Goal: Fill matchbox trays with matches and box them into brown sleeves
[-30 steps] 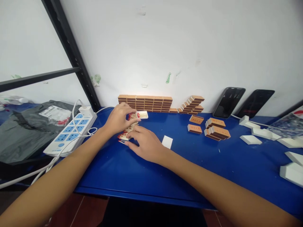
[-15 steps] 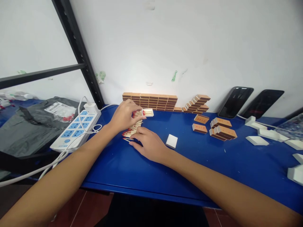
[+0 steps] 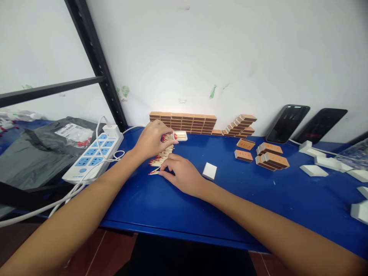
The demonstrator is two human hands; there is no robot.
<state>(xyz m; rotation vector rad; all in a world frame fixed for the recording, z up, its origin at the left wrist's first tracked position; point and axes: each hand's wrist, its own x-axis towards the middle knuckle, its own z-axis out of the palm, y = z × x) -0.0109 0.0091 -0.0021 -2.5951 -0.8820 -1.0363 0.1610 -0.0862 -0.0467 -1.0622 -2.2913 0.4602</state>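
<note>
On the right hand [image 3: 182,172], thumb and forefinger have drawn closer together and now seem to pinch a couple of matches [image 3: 153,173] at the near end of the match heap [image 3: 162,156], so these look singled out from the rest. The left hand [image 3: 151,138], farther off, appears clamped on the left end of the open tray [image 3: 186,137], partly filled. A white block [image 3: 209,171] lies to the right; stacked matchboxes [image 3: 186,123] line the blue table's [image 3: 172,214] far side.
</note>
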